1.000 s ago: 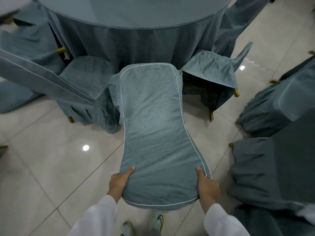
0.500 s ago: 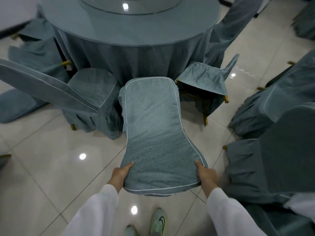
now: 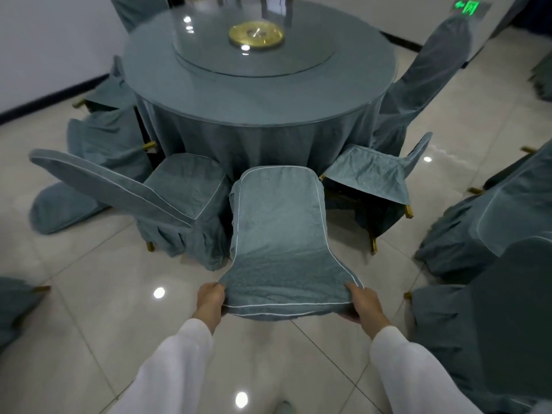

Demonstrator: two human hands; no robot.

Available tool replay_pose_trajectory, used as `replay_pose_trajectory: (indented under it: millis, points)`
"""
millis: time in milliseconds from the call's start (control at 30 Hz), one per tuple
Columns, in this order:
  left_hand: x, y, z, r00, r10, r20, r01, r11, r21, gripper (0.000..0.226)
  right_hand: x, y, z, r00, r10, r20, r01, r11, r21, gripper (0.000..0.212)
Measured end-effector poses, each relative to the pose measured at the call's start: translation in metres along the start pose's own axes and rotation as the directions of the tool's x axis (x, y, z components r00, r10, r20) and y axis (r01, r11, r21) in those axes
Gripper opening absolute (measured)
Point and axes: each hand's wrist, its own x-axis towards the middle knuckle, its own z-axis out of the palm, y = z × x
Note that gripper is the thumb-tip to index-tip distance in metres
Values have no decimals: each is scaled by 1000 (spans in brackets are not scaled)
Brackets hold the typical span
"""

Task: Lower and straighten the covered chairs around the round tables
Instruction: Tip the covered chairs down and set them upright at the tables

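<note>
A chair in a blue-grey cover with white piping [image 3: 277, 234] leans back toward me from the round table [image 3: 260, 94]. My left hand [image 3: 210, 303] grips the left corner of its backrest top. My right hand [image 3: 363, 303] grips the right corner, fingers curled under the edge. The chair's seat and legs are hidden behind its back. To its left a covered chair [image 3: 143, 192] stands with its back tilted away to the left. On the right another covered chair [image 3: 376, 180] tilts with its gold legs showing.
More covered chairs crowd the right side [image 3: 490, 222] and lie toppled at the left of the table [image 3: 98, 144]. A glass turntable with a gold hub [image 3: 256, 35] sits on the table. One tall chair [image 3: 430, 73] stands at the back right. Glossy tiled floor [image 3: 89, 294] lies around me.
The backrest top has come lower and closer to me in both hands, and my view has lifted, so the whole tabletop shows.
</note>
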Motion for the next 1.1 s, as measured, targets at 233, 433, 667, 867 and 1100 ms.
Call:
replay_pose_trajectory:
  millis: [233, 433, 667, 867, 1100]
  points:
    - [20, 43, 12, 985, 108, -134, -92, 988, 123, 14, 6, -47, 16, 996, -72, 52, 70, 997, 37, 25]
    - [18, 88, 24, 980, 188, -68, -176, 973, 152, 16, 20, -86, 29, 995, -91, 41, 91, 996, 12, 21]
    - [49, 154, 50, 965, 259, -26, -253, 956, 147, 16, 38, -151, 52, 991, -113, 67, 110, 993, 52, 14]
    - [56, 196, 64, 923, 370, -108, -315, 886, 339, 21, 54, -196, 63, 992, -73, 108, 70, 997, 25, 29]
    - [71, 252, 91, 892, 430, -139, -372, 874, 314, 12, 70, -241, 84, 977, -182, 110, 188, 981, -47, 49]
